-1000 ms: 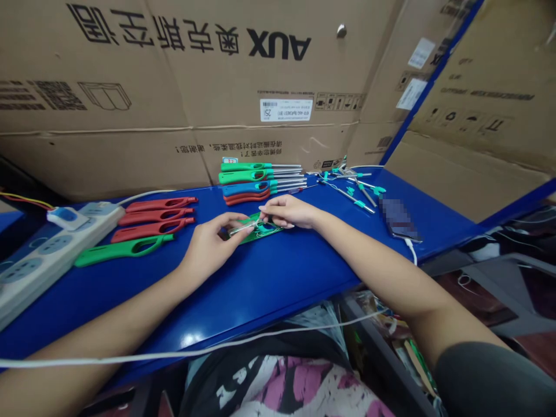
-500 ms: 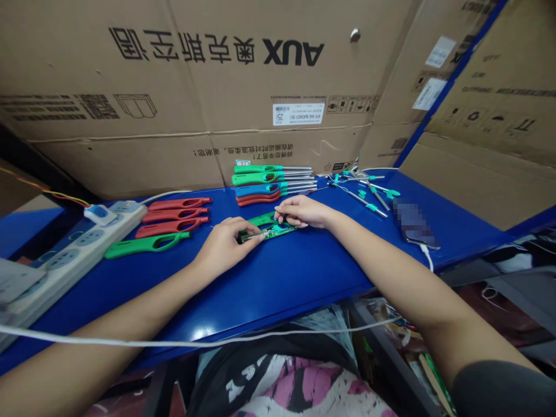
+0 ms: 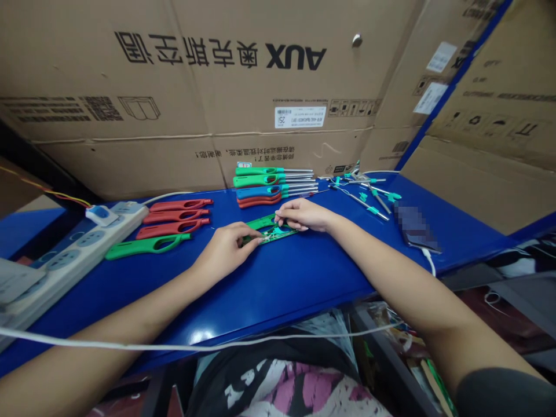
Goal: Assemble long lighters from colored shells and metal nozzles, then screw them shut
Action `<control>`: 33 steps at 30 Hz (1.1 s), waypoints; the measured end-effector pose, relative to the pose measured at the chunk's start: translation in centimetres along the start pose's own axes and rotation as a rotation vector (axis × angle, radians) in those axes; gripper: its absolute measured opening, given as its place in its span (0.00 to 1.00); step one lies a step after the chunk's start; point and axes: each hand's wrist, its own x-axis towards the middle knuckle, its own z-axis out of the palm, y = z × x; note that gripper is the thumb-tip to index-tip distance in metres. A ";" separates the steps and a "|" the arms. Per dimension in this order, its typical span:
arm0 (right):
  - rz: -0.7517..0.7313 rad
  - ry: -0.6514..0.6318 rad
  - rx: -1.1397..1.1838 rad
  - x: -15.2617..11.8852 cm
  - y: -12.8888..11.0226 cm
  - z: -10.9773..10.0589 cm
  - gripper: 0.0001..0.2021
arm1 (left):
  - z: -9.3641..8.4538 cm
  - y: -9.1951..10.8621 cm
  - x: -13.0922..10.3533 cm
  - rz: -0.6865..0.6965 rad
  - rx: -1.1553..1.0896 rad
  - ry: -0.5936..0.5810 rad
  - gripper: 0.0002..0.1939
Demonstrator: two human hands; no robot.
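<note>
Though slim, green casing [image 3: 260, 222] with wires [image 3: 271, 235] exposed.

— Beyond the left hand [image 3: 223, 249] and right hand [image 3: 308, 214]?
— Brown cardboard wall [image 3: 243, 142], creased across, bearing upside-down black print.
— Farther right of the right hand?
— Another cardboard panel [image 3: 469, 182], set at an angle behind a blue edge [image 3: 461, 75].
— Under both hands?
— Glossy blue tabletop [image 3: 304, 278]. Catches a white glare [image 3: 202, 336] nearer the body than the left hand.
— Below, right of both?
— Dark frame [image 3: 386, 347], dimly lit.
</note>
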 end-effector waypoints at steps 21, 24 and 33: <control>-0.058 0.025 -0.360 -0.4 0.4 0.8 0.12 | -0.1 0.0 0.3 -0.069 -0.002 -0.020 0.10; -0.071 0.051 -0.430 -0.5 0.4 1.2 0.17 | -0.1 -0.1 0.3 -0.088 -0.017 -0.022 0.09; -0.107 0.140 -0.528 -0.2 0.8 1.8 0.22 | 0.0 0.0 0.2 -0.058 -0.011 -0.027 0.09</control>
